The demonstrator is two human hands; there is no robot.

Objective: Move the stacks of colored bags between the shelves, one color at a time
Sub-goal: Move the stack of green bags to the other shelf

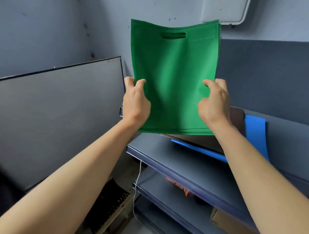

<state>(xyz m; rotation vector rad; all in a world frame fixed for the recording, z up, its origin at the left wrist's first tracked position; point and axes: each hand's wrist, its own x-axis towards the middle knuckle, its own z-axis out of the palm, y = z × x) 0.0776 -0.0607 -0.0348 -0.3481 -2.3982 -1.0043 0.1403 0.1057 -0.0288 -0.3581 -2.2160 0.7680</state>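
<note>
A stack of green bags (174, 73) with a cut-out handle stands upright in the air in front of the wall, above the shelves. My left hand (135, 102) grips its lower left edge, thumb on the front. My right hand (214, 101) grips its lower right edge the same way. Below the green stack lie brown bags (202, 141) on top of blue bags (254, 134) on the grey shelf (166, 152).
A lower shelf (165, 189) holds a colourful packet (179, 186) and a cardboard box (230, 224). A large dark-framed panel (54, 113) leans at the left. A white cable (137, 186) hangs beside the shelves. A white board (224, 9) hangs on the wall.
</note>
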